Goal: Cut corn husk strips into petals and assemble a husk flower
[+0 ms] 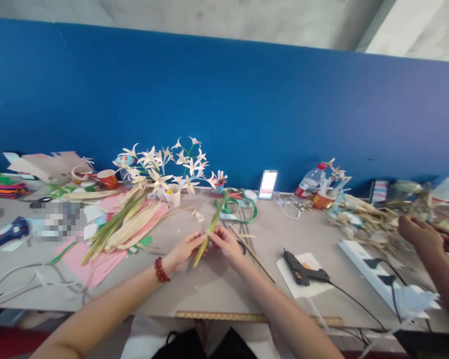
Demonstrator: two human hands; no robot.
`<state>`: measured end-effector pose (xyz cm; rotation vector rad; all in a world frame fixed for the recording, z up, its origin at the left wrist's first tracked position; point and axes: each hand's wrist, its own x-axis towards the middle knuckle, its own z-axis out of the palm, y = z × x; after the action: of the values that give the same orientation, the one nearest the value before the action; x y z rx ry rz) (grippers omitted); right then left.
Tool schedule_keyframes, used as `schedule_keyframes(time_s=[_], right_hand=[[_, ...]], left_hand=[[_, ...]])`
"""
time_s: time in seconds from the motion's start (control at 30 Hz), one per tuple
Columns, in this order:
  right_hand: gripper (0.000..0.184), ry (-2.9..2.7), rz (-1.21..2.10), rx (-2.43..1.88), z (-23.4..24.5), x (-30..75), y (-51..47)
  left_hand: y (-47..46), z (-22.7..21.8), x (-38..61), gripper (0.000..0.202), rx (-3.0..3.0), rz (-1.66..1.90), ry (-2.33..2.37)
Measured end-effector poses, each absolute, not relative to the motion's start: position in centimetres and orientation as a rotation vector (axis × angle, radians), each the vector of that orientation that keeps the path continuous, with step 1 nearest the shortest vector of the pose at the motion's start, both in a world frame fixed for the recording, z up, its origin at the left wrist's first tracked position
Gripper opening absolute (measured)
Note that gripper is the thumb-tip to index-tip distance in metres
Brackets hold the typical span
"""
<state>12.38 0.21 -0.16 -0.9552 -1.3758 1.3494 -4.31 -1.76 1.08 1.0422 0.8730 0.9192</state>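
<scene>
A long, narrow green-yellow corn husk (216,215) is held tilted over the table between my two hands. My left hand (189,248), with a red bead bracelet (161,269) at the wrist, pinches it from the left. From the other side my right hand (224,241) closes on the same husk, close to the left fingertips. More green and cream corn husks (134,227) lie on pink paper (93,267) to the left. Behind them, white handmade flowers (189,164) stand in a paper cup (172,195).
A black glue gun (303,269) rests on white paper at right, its cord trailing near a white power strip (374,274). Thin sticks (254,254) and green ribbon (251,212) lie beyond my right hand. A wooden ruler (224,316) lines the front edge. Another person's hand (421,237) works far right.
</scene>
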Motion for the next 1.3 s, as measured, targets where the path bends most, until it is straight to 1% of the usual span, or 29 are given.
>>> schedule_keyframes(time_s=[0.2,0.5,0.67,0.87,1.13,1.3], right_hand=[[0.031,-1.37,1.287,-0.997,-1.2,12.4,1.0],[0.013,-1.427,1.214,-1.073,-1.9,13.2,0.9],[0.015,-1.416,1.24,-1.102,-1.9,13.2,0.6],[0.016,-1.462,1.252,-1.106,-1.3,13.1,-0.1],[0.027,-1.433,1.286,-1.056,-1.1,12.6,-0.4],[0.029,-1.403,1.368,-1.015,-1.5,13.2,0.1]], left_hand=[[-0.9,1.0,-3.7,0.033,1.089,0.971,0.924],[-0.8,1.0,-3.2,0.036,0.967,0.918,0.911],[-0.9,0.2,-2.8,0.04,0.95,0.921,0.958],[-1.4,-0.4,-2.7,0.036,1.102,0.961,1.029],[-2.0,0.1,-2.5,0.034,1.202,1.011,1.058],[-2.3,0.8,-2.3,0.038,1.217,1.025,1.041]])
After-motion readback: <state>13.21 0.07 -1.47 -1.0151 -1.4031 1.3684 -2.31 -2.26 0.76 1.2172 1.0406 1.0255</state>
